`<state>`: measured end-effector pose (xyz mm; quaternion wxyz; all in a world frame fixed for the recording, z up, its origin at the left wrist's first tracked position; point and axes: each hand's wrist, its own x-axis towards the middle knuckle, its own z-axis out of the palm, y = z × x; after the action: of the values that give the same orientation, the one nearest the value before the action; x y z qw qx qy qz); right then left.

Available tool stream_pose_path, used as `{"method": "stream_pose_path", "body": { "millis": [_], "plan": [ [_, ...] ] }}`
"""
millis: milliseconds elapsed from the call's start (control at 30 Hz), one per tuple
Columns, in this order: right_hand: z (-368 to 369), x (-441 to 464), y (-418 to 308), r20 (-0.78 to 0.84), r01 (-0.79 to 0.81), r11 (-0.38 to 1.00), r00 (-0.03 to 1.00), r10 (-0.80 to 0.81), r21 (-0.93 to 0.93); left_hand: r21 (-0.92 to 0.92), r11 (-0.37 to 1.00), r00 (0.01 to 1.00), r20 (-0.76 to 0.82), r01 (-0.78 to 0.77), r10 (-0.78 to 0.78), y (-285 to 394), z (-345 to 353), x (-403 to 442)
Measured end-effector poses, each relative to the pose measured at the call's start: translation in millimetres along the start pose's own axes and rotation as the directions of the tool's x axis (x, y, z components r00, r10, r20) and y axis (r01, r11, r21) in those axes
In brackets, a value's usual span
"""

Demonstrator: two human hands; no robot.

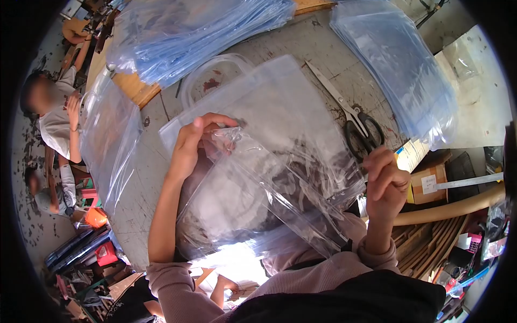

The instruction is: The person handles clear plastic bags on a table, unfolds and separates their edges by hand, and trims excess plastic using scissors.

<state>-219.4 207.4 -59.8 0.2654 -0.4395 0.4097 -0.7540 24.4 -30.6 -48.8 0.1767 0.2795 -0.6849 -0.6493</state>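
Observation:
My left hand (196, 142) has its thumb and fingers closed on the upper edge of a clear plastic sheet (231, 188), which hangs down towards my lap in shiny folds. Beneath it, a clear plastic bag (285, 89) with a looped handle lies flat on the table. My right hand (385, 180) is raised at the right side, fingers curled in; whether anything thin sits between them is hidden. Just beyond its fingertips lies a pair of scissors (353, 116) with black handles, blades partly apart and pointing away from me.
Bluish clear plastic sheets are stacked at the far side (210, 37) and at the right (398, 70) of the grey table (129, 215). Across to the left, a person (56, 113) sits by another plastic sheet (107, 134). Cardboard boxes (431, 177) stand at the right.

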Motion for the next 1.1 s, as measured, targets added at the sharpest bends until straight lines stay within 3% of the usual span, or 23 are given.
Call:
{"method": "stream_pose_path", "body": {
  "millis": [33, 67, 133, 167, 200, 267, 333, 367, 433, 567, 633, 667, 733, 833, 1100],
  "plan": [
    [0.3, 0.9, -1.0, 0.135, 0.074, 0.988, 0.989, -0.055, -0.138, -0.048, 0.998, 0.999, 0.019, -0.042, 0.043, -3.5, -1.9, 0.0],
    [4.6, 0.3, -4.7, 0.134, 0.073, 0.987, 0.99, -0.054, -0.14, -0.05, 0.998, 0.999, 0.021, -0.041, 0.043, -3.7, -4.5, -0.5],
    [34.1, 5.9, -14.6, 0.193, -0.221, 0.956, 0.947, 0.257, -0.192, 0.016, 0.994, 0.986, 0.125, -0.112, 0.109, -3.4, -9.5, -1.1],
    [50.3, 6.5, -11.9, 0.188, -0.221, 0.956, 0.948, 0.257, -0.193, 0.016, 0.994, 0.986, 0.129, -0.112, 0.109, -3.2, -9.8, -1.0],
    [67.7, 8.1, -8.2, 0.138, -0.208, 0.914, 0.953, 0.27, -0.349, -0.005, 0.988, 0.975, 0.165, -0.151, 0.15, -2.7, -10.3, -0.6],
    [75.6, 8.1, -5.6, 0.083, -0.192, 0.848, 0.96, 0.266, -0.494, -0.021, 0.98, 0.959, 0.203, -0.196, 0.196, -0.8, -11.3, 2.3],
    [73.3, 5.3, -1.4, 0.158, -0.367, 0.812, 0.864, 0.479, -0.453, -0.043, 0.943, 0.9, 0.288, -0.329, 0.327, -0.6, -12.6, 4.2],
    [70.7, 5.4, -1.8, 0.159, -0.366, 0.814, 0.864, 0.477, -0.452, -0.04, 0.943, 0.9, 0.289, -0.329, 0.327, 0.3, -13.4, 3.2],
    [61.8, 5.2, -2.9, 0.204, -0.328, 0.798, 0.853, 0.48, -0.506, -0.019, 0.977, 0.953, 0.216, -0.215, 0.214, -0.1, -14.8, -0.8],
    [50.1, -2.3, -16.6, 0.221, -0.298, 0.735, 0.827, 0.518, -0.61, 0.013, 0.988, 0.985, 0.074, -0.154, 0.153, -3.4, -15.3, -7.4],
    [45.4, -8.0, -23.8, 0.236, -0.196, 0.721, 0.86, 0.452, -0.664, -0.018, 0.997, 0.996, -0.046, -0.079, 0.078, 6.5, -16.1, -10.0],
    [42.9, -8.5, -29.1, 0.236, -0.196, 0.718, 0.859, 0.454, -0.667, -0.022, 0.997, 0.996, -0.046, -0.079, 0.078, 10.7, -18.8, -11.0],
    [36.4, -7.5, -40.2, 0.192, -0.199, 0.676, 0.869, 0.456, -0.709, 0.135, 0.981, 0.958, -0.233, -0.14, 0.169, 17.4, -28.8, -12.4],
    [22.1, -7.3, -47.6, 0.154, -0.215, 0.682, 0.886, 0.437, -0.699, 0.205, 0.966, 0.924, -0.313, -0.158, 0.218, 22.3, -46.8, -14.4],
    [18.5, -4.2, -55.4, 0.091, -0.288, 0.699, 0.888, 0.451, -0.655, 0.269, 0.948, 0.909, -0.328, -0.172, 0.258, 32.3, -60.4, -18.8]
  ]
}}
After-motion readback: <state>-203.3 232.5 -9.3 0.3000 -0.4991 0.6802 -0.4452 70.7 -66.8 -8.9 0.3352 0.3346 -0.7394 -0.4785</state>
